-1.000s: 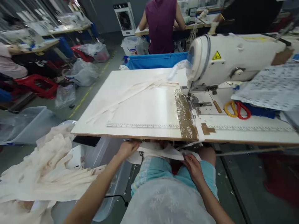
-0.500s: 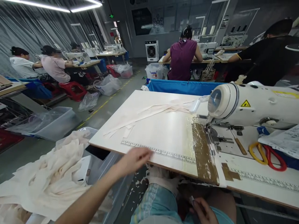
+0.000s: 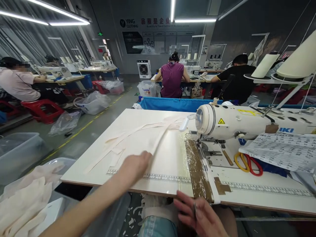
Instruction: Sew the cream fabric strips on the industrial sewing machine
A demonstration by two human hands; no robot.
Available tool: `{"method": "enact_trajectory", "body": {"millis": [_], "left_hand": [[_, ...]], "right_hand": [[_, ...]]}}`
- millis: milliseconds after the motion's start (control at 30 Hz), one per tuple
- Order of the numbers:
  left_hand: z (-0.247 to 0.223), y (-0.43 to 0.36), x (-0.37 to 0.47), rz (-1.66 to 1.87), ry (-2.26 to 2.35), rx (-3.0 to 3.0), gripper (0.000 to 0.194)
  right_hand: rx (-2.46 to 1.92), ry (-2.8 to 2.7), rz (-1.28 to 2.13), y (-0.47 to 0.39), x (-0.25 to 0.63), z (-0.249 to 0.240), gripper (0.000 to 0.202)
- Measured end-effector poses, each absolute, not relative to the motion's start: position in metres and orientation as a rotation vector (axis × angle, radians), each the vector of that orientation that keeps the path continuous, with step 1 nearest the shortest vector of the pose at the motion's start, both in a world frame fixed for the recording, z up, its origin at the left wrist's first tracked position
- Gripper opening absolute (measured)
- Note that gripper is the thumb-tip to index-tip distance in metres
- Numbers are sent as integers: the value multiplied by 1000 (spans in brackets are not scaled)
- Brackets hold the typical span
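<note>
My left hand (image 3: 137, 166) is closed over the white tabletop, pinching the end of a pale fabric strip (image 3: 160, 140). The strip runs up from my fingers to several more pale strips (image 3: 133, 130) lying across the table. At the table's front edge, my right hand (image 3: 201, 215) has its thumb and a finger together on a small grey piece, mostly hidden; its other fingers are spread. A white sewing machine (image 3: 222, 120) stands to the right, its needle area beyond my right hand. A light-coloured clip-like object (image 3: 184, 124) lies on the strips' far end.
Yellow-and-red-handled scissors (image 3: 248, 164), a wooden-handled tool (image 3: 227, 157) and printed sheets (image 3: 281, 149) lie right of the needle. Printed rulers (image 3: 168, 178) mark the front edge. Pale fabric (image 3: 27, 205) fills a bin at lower left. Thread cones (image 3: 297, 59) stand at upper right. Other people sit at machines beyond.
My left hand has moved up over the table and taken hold of a strip, lifting its end toward me. My right hand has risen from my lap to the table edge. The view has turned right.
</note>
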State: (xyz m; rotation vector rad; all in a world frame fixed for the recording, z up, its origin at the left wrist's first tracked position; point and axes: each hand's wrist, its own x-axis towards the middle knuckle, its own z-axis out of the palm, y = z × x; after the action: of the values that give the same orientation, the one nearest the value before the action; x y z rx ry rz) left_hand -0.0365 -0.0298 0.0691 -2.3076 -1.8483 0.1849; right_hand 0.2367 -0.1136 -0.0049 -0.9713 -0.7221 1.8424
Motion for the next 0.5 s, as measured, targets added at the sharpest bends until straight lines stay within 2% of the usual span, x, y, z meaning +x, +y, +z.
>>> {"method": "enact_trajectory", "body": {"millis": [100, 267, 367, 433, 500], "left_hand": [[58, -74, 10, 212, -1370, -2670, 20], [20, -113, 70, -200, -877, -2944, 1], [21, -106, 72, -446, -639, -3183, 13], [37, -83, 58, -605, -705, -3367, 15], [57, -51, 41, -763, -1122, -3334, 24]], "right_hand": [[-851, -741, 1930, -80, 220, 11, 37], [-948, -810, 1859, -57, 205, 14, 37], [-1025, -888, 1814, -70, 217, 12, 40], [-1063, -970, 1788, -83, 232, 11, 41], [-1056, -1105, 1750, -95, 247, 13, 40]]}}
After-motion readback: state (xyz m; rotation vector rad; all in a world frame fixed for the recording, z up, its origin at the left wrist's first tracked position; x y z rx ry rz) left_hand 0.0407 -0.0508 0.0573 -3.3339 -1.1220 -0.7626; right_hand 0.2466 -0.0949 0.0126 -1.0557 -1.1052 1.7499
